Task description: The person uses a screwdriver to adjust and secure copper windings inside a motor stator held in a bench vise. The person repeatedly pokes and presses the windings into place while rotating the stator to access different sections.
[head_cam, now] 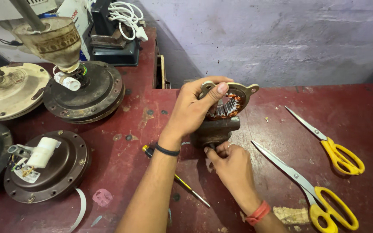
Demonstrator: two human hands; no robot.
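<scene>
Nearest the camera, the right hand (pixel 234 166), wearing a red thread at the wrist, was pressed against the underside of a small grey metal motor stator with copper windings (pixel 226 113), its fingers curled shut on the base. The left hand (pixel 195 108), with a black band at the wrist, was clamped over the stator's top from the left, thumb laid across the tan mounting ring. The stator was held upright just above the worn red surface (pixel 368 112), between both hands, its long axis vertical. Two yellow-handled scissors (pixel 324 146) lay to the right, well apart, and a yellow-and-black screwdriver (pixel 182 181) lay under the left forearm.
</scene>
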